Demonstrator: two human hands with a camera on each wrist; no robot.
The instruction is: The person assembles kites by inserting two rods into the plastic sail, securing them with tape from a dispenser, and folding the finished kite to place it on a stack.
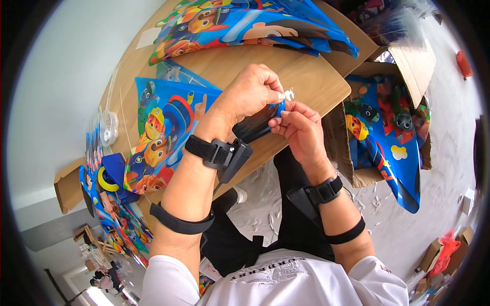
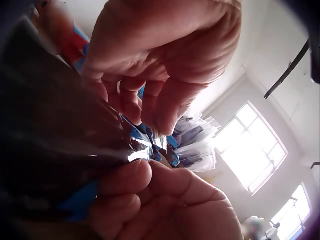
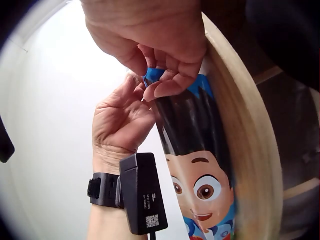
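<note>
I hold a blue cartoon-printed plastic sheet (image 1: 255, 124) over the near edge of the wooden table (image 1: 311, 76). My left hand (image 1: 277, 98) pinches its blue tip from above. My right hand (image 1: 279, 120) pinches the same tip from below, and a small white scrap (image 1: 289, 94) shows just above the fingers. In the right wrist view the right hand (image 3: 157, 82) grips the blue tip of the sheet (image 3: 195, 150), which shows a dark-haired boy, and the left hand (image 3: 120, 125) is behind it. In the left wrist view the left hand (image 2: 145, 107) and the right hand (image 2: 135, 180) meet at the sheet (image 2: 50, 130).
A pile of similar printed sheets (image 1: 245, 25) lies at the table's far side, and another sheet (image 1: 163, 127) lies flat to my left. An open cardboard box (image 1: 357, 178) with more sheets stands at the right. A yellow tape roll (image 1: 107, 181) sits at the left.
</note>
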